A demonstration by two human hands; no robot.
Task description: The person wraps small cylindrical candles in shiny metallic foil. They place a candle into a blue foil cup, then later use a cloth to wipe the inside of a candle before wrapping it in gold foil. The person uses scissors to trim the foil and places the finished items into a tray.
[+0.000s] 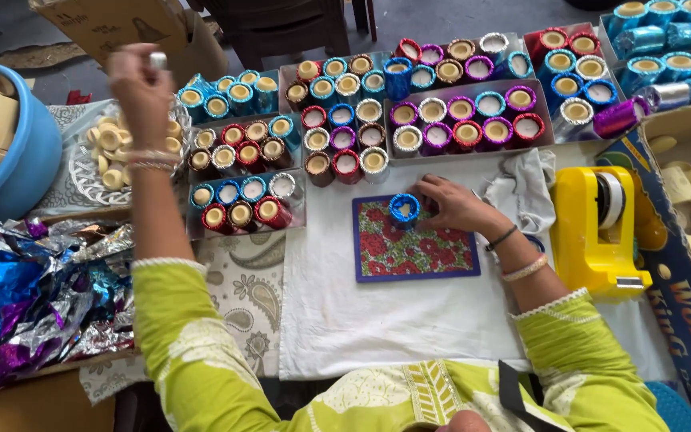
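Right hand (453, 204), centre of frame: fingers grasp a blue foil-wrapped cup (404, 210), which stands upright on the upper edge of a floral mat (413, 252). Left hand (139, 88), upper left, raised with fingers pinched on a small silver piece (157, 59). Yellow tape dispenser (597, 232) right of mat. Trays of foil-wrapped cups (345, 120) across top. Crumpled foil sheets (33, 296) lower left.

Small craft workshop, prob. home-based: bench (377, 320) w/ trays of foil-wrapped candle cups (457, 120), foil scraps (25, 304), yellow tape dispenser (597, 232), tub of bare cups (1, 136).
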